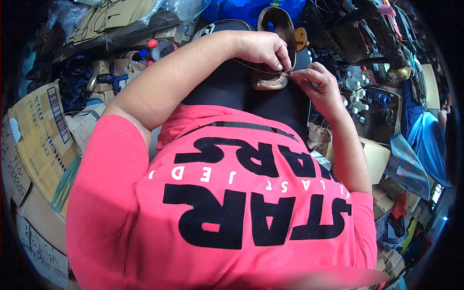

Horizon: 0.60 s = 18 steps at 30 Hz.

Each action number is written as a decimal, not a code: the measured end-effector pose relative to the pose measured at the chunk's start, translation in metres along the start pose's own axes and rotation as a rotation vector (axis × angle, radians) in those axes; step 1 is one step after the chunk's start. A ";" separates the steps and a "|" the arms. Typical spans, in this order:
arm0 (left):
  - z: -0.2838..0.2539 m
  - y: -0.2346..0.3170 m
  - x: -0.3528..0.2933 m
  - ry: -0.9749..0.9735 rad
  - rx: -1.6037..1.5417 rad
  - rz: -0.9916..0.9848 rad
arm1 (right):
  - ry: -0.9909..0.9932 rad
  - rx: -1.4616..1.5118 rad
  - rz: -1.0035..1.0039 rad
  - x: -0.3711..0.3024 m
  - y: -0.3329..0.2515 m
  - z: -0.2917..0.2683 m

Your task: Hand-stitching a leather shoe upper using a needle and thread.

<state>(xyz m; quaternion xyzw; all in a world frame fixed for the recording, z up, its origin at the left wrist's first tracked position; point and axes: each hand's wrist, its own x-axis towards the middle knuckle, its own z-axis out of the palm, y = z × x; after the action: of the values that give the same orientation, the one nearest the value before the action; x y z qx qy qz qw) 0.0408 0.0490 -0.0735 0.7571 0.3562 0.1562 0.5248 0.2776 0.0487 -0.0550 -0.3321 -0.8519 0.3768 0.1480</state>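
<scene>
A brown leather shoe (271, 84) lies across my lap, its stitched toe toward me and its opening pointing away. Light stitches run along the curved toe seam. My left hand (267, 50) reaches over the shoe, its thumb and fingers pinched just above the seam; what lies between them is hidden. From the right, my right hand (320, 87) closes its thumb and forefinger at the seam's end. A thin thread (249, 66) loops below my left hand toward the fingertips of my right. A tan leather piece (300, 38) sticks out at the shoe's right side.
Cardboard boxes (41, 140) stack up on the left. Several small white-capped bottles (357, 87) stand at the right, near a blue cloth or sheet (424, 140). Red-capped bottles (153, 44) stand beyond my left forearm. A blue bag (237, 10) lies at the far edge.
</scene>
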 end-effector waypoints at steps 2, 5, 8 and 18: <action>-0.001 0.003 -0.001 -0.041 0.075 0.005 | -0.015 -0.067 -0.005 -0.001 -0.007 -0.001; -0.002 0.005 -0.001 -0.057 0.116 0.005 | -0.031 -0.226 -0.052 -0.001 -0.015 -0.003; -0.001 0.006 -0.001 -0.070 0.142 -0.005 | -0.049 -0.440 -0.100 0.000 -0.029 -0.004; 0.003 -0.003 0.006 0.042 0.220 0.069 | -0.223 -0.622 -0.046 0.022 -0.045 -0.001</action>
<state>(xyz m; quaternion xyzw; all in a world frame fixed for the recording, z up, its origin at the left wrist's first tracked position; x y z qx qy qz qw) 0.0463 0.0516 -0.0781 0.8186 0.3560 0.1500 0.4251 0.2417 0.0416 -0.0217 -0.2988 -0.9444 0.1292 -0.0461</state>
